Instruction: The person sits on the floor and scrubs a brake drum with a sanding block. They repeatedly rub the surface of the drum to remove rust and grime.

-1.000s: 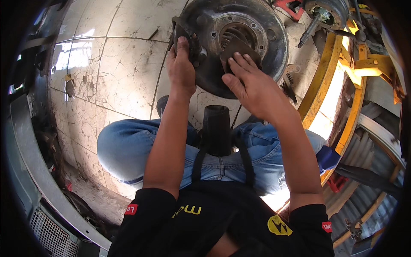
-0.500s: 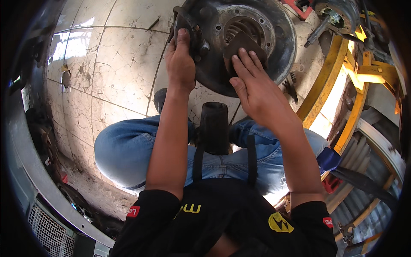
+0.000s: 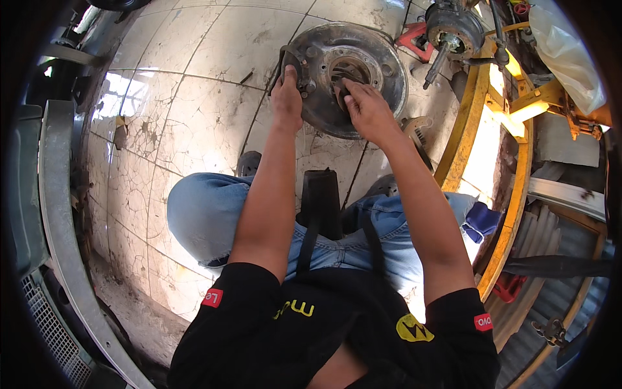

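Observation:
A round, dark metal brake backing plate [image 3: 389, 68] lies on the floor in front of me, with a ring of bolt holes around its central opening. My left hand [image 3: 287, 104] is closed around a dark curved brake shoe [image 3: 291, 58] at the plate's left edge, thumb on top. Over the central opening, my right hand [image 3: 372, 115] pinches a folded piece of dark brown sandpaper [image 3: 339, 94] against the opening's inner rim. The fingertips of that hand are partly hidden inside the opening.
A yellow metal frame [image 3: 464, 129] curves along my right. Beyond the plate are a red stand [image 3: 414, 40] and a hub with a shaft [image 3: 453, 35]. A toothed metal part [image 3: 418, 135] lies beside the plate. Blue cloth [image 3: 481, 222] sits by my right knee.
My right hand has gone from lying flat on the sandpaper to pinching it, folded, at the central opening. My left hand stays on the brake shoe. The view has shifted and the plate appears smaller.

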Demonstrator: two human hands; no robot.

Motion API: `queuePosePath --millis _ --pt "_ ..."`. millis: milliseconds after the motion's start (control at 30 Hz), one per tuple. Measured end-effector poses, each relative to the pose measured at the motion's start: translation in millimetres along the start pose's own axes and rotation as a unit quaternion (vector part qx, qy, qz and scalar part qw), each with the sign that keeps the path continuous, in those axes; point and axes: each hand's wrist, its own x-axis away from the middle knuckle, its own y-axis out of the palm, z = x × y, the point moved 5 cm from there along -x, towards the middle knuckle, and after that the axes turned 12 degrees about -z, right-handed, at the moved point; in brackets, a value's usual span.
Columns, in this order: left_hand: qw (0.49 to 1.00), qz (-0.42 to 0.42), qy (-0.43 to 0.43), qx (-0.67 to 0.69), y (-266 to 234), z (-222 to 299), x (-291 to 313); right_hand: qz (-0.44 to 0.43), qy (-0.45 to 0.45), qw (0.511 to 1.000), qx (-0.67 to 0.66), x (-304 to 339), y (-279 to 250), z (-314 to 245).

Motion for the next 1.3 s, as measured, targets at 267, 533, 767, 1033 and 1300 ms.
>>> queuePosePath --millis 267,533,767,1033,1300 --pt "0.999 -0.004 -0.025 0.040 1 0 8 0.053 -0.002 0.998 0.030 7 -2 -10" --pt "1.000 0.005 0.010 0.001 -14 -24 -13 -0.021 -0.047 0.988 0.149 45 -3 -33" --pt "0.992 -0.061 -0.017 0.111 12 -2 7 -0.019 0.040 0.987 0.152 43 27 -35" --pt "0.998 0.015 -0.015 0.053 7 -7 6 -0.059 0.032 0.986 0.151 56 48 -28" --pt "0.993 -0.026 -0.039 0.107 18 -1 9 -0.038 0.045 0.987 0.147 49 45 -31"
